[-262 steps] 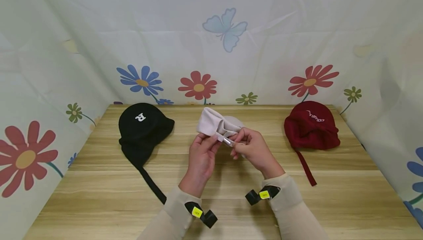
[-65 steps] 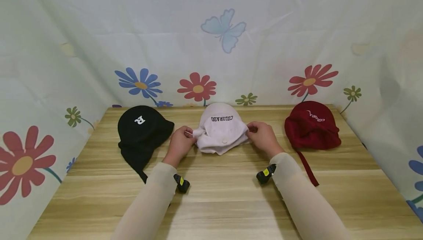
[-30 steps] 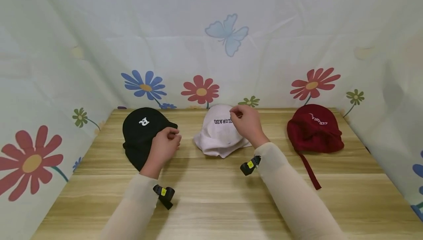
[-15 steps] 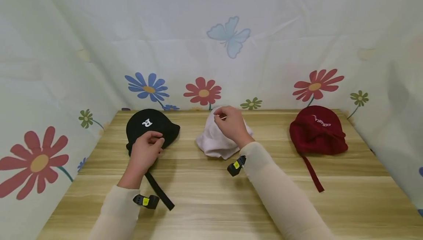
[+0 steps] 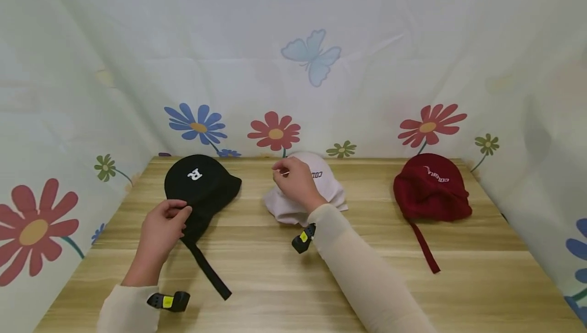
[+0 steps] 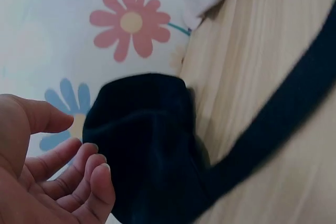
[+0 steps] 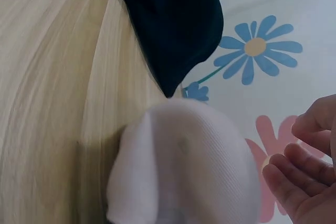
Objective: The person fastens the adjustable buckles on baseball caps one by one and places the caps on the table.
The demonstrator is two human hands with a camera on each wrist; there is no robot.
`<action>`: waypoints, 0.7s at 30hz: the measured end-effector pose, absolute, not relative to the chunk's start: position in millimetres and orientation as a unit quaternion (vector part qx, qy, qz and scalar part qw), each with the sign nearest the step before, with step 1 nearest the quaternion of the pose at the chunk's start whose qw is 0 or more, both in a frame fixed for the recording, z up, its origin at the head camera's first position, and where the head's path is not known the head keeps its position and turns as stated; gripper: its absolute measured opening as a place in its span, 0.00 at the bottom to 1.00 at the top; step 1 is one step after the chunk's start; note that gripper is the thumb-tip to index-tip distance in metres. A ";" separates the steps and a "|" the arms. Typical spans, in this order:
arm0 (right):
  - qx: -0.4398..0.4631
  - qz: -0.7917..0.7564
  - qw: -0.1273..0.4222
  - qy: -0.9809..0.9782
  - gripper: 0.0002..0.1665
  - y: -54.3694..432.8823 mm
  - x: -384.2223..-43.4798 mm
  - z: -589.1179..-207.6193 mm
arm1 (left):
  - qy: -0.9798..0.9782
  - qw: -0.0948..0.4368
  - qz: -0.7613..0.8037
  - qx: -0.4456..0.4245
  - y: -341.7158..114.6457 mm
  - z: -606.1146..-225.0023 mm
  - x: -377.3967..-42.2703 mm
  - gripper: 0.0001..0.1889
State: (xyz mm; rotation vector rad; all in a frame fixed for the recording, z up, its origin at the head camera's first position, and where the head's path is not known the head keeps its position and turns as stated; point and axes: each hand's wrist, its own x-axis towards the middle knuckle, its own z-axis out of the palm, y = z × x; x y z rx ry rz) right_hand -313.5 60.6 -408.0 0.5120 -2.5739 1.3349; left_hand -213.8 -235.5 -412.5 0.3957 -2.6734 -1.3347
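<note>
A black cap (image 5: pixel 206 190) with a white R lies at the left of the table, its loose strap (image 5: pixel 211 274) trailing toward me. My left hand (image 5: pixel 160 226) hovers by the cap's near left side, fingers loosely bent and holding nothing; the left wrist view shows a gap between thumb and fingers (image 6: pixel 68 153). Over the white cap (image 5: pixel 330 190) in the middle hangs my right hand (image 5: pixel 298 182), hiding part of the lettering. Its fingers (image 7: pixel 302 171) are relaxed and hold nothing in the right wrist view.
A dark red cap (image 5: pixel 431 190) sits at the right with its strap (image 5: pixel 425 249) hanging toward the front. The wooden table (image 5: pixel 275 282) ends at the back against a flower-printed cloth (image 5: pixel 238 83), which also rises at both sides.
I have let go of the white cap, which lies with its lettering up. Both hands have since moved left, the left to the black cap's near side, the right across the white cap.
</note>
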 end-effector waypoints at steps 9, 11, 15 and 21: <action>0.187 0.437 0.077 -0.876 0.12 44.4 -314.5 -411.9 | -0.875 0.032 -0.449 0.175 -255.6 -432.2 -204.3 0.34; 0.190 0.435 0.072 -0.877 0.12 41.6 -315.2 -412.6 | -0.873 0.029 -0.451 0.183 -257.7 -435.9 -203.3 0.35; 0.198 0.425 0.059 -0.881 0.12 35.0 -315.2 -413.1 | -0.863 0.012 -0.464 0.200 -260.3 -441.9 -201.8 0.40; 0.220 0.376 0.039 -0.899 0.14 20.0 -317.6 -414.8 | -0.845 -0.008 -0.484 0.225 -261.7 -448.7 -200.9 0.43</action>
